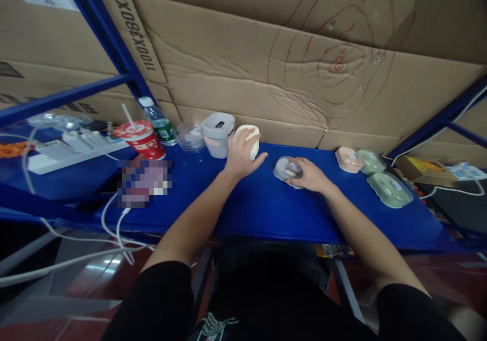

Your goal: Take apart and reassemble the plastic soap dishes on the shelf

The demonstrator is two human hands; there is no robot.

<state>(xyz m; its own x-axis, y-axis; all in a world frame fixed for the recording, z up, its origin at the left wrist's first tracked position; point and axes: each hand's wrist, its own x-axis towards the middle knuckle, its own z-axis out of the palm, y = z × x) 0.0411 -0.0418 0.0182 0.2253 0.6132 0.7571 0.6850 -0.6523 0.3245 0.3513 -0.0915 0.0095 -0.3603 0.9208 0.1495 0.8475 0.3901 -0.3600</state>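
Grip of right hand (pixel 307 175) holds grey container (pixel 282 168), left hand (pixel 242 153) open by cream container (pixel 254 150), bare tabletop (pixel 262 204) between.

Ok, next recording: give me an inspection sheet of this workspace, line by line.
Surface: blue tabletop, glossy; no spill seen.
Things at the hands: cream piece and grey case, apart.
Clutter: red cup with straw, bottle, clear tubs, grey-white container at left; pink case and two green cases at right; one pixelated patch, unreadable.
Hands: left hand spread over the cream piece, contact unclear; right hand grips the grey case's right side.
Cables: white cables hang over the front edge at left; more at right.
Surroundings: cardboard with red rings behind, blue frame, power strip at left.
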